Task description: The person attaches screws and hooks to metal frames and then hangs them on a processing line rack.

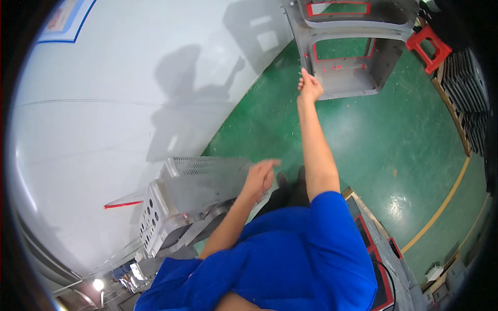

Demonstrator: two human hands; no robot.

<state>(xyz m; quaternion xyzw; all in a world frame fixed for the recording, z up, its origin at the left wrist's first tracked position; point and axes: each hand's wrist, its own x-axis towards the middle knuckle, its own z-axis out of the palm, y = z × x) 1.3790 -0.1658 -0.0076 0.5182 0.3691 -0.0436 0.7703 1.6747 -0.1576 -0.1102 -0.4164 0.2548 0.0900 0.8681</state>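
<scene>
The grey frame (358, 31) is found at two o'clock from the nearer right hand (311, 90), whose fingers are pinched together, any held item indistinct. The blurred left hand's (259, 179) grip cannot be told.

near, downward fisheye view from head height

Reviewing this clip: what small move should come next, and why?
Probably easing the right hand toward the grey metal housing: it reaches out, apparently pinched, at the housing's left edge, though contact is unclear. The blurred left hand is farther off, by the perforated metal box.
</scene>
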